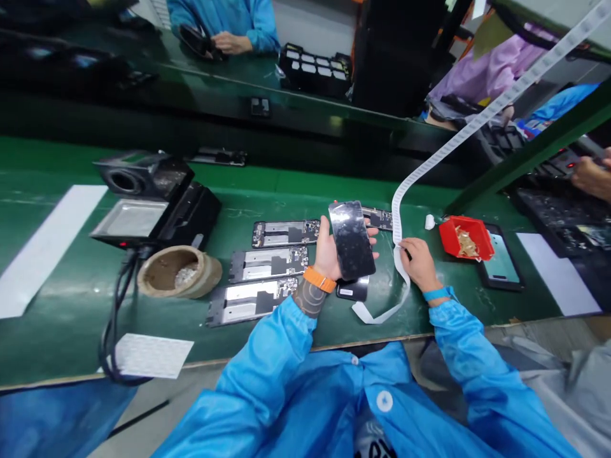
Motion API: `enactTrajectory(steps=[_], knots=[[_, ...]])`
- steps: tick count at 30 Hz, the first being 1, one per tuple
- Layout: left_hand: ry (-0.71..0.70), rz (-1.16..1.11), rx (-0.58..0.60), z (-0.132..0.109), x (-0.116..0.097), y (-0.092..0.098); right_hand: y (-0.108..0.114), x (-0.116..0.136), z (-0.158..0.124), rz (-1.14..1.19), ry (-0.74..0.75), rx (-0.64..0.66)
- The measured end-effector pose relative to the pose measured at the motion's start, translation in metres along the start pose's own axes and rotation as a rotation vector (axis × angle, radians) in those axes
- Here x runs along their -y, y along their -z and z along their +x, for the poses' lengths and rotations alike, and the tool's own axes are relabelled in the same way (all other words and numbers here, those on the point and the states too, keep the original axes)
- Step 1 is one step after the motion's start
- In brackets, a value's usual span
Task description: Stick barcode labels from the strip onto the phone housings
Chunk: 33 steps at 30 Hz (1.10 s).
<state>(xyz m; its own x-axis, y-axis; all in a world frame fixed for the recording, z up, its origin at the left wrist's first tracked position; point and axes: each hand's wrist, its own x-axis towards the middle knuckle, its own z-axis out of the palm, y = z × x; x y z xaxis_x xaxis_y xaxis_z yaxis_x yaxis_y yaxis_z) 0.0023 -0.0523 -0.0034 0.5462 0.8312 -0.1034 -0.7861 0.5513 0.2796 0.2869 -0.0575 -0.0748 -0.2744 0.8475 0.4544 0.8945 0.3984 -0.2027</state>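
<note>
My left hand (pixel 327 249), with an orange watch band at the wrist, holds a dark phone screen (pixel 353 240) tilted up from the palm, fingers wrapped behind it. To the right, my right hand (pixel 418 262) pinches a long white strip of labels (pixel 397 226), which hangs from the upper right and curls onto the bench. Below the left hand lies a black part with a white label (pixel 352 290). Opened phone frames with exposed boards lie left of the hand: an upper one (pixel 286 233), a middle one (pixel 270 263) and a lower one (pixel 252 300). Another frame (pixel 379 219) is partly hidden behind the screen.
On the left stand a black device with a metal plate (pixel 136 217), cables and a round brown pot (pixel 210 273). A red tray (pixel 449 238) of small golden pieces sits at right, overlapping a dark tablet-like panel (pixel 505 257). Co-workers (pixel 231 43) sit across the bench.
</note>
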Motion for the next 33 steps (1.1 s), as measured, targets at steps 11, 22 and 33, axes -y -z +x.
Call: enactTrajectory(steps=[11, 22, 33], knots=[[-0.092, 0.054, -0.116, 0.0, -0.011, 0.001, 0.002, 0.001, -0.001, 0.065, -0.012, -0.021], [-0.187, 0.07, -0.228, 0.002, -0.013, 0.003, 0.027, 0.013, 0.013, 0.363, -0.316, -0.143], [-0.126, 0.084, -0.306, 0.004, -0.003, 0.0, 0.042, 0.14, 0.061, 1.099, -0.136, 0.583]])
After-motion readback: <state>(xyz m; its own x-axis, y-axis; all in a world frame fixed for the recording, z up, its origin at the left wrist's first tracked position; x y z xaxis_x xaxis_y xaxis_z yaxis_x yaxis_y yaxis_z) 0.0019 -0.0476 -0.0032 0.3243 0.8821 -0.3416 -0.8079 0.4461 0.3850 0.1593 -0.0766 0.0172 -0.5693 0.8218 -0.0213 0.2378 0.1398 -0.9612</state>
